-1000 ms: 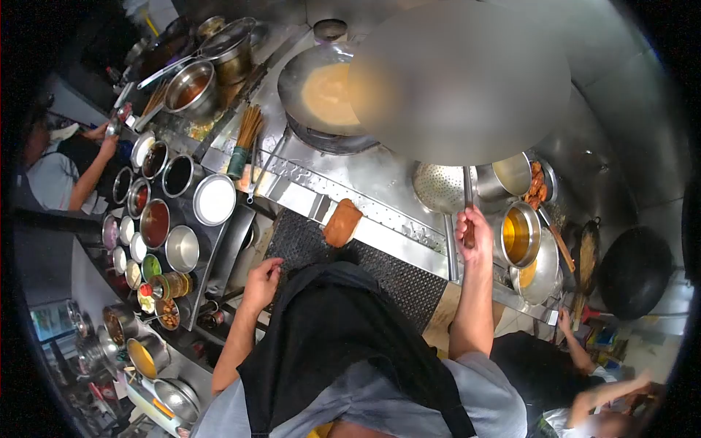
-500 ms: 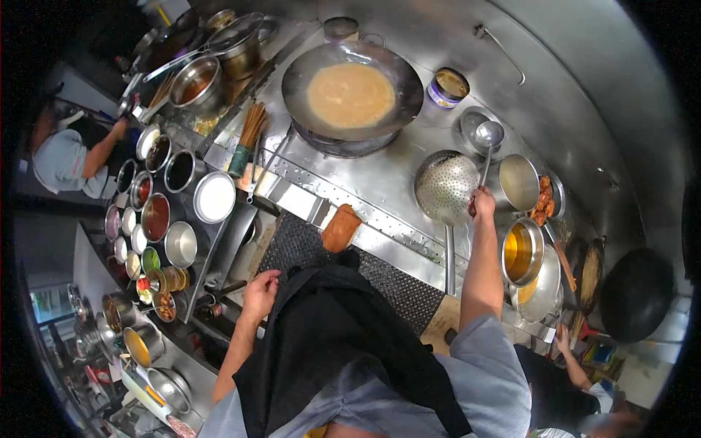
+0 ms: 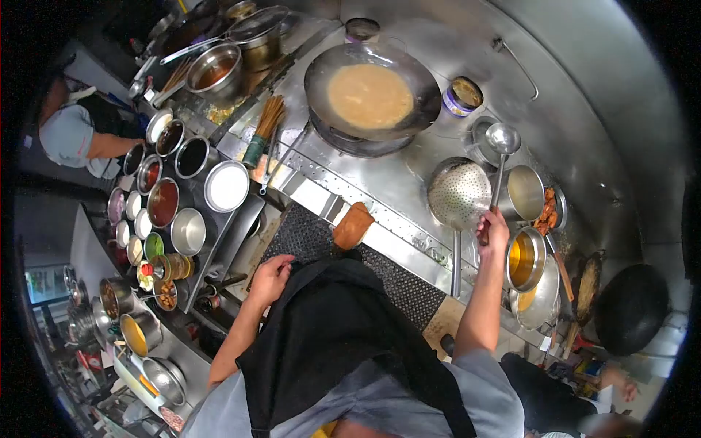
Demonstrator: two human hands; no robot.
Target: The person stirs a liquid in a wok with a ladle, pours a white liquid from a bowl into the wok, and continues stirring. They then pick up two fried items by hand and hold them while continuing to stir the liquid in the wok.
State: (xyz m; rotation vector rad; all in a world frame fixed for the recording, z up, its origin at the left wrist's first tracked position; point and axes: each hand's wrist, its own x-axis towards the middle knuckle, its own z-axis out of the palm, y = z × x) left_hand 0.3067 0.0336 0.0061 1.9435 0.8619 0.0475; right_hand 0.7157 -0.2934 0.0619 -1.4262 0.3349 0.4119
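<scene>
My right hand (image 3: 494, 230) grips the handle of a ladle (image 3: 504, 139), whose bowl points away from me over small round containers by the back wall. Left of that hand lies a perforated strainer (image 3: 459, 194) with a long handle; a deep steel pot (image 3: 523, 192) is on its right. My left hand (image 3: 271, 277) hangs beside my black apron, fingers loosely bent and apart, with nothing in it. Ahead, a large wok (image 3: 431, 98) on the burner contains pale, cloudy liquid (image 3: 370, 96). A brown folded cloth (image 3: 353, 225) drapes over the stove's front edge.
Sauce containers (image 3: 163, 202) crowd the left counter. A bamboo brush (image 3: 264, 131) leans near the wok. On the right are a pot of yellow liquid (image 3: 526, 258) and a hanging dark wok (image 3: 631, 309). A co-worker (image 3: 73, 135) stands at left; another person's hand (image 3: 619, 382) shows at lower right.
The view has shifted slightly, moving the stove rightward in frame. My right hand has drawn back toward me with the ladle. The left co-worker's arm now reaches toward the sauce containers.
</scene>
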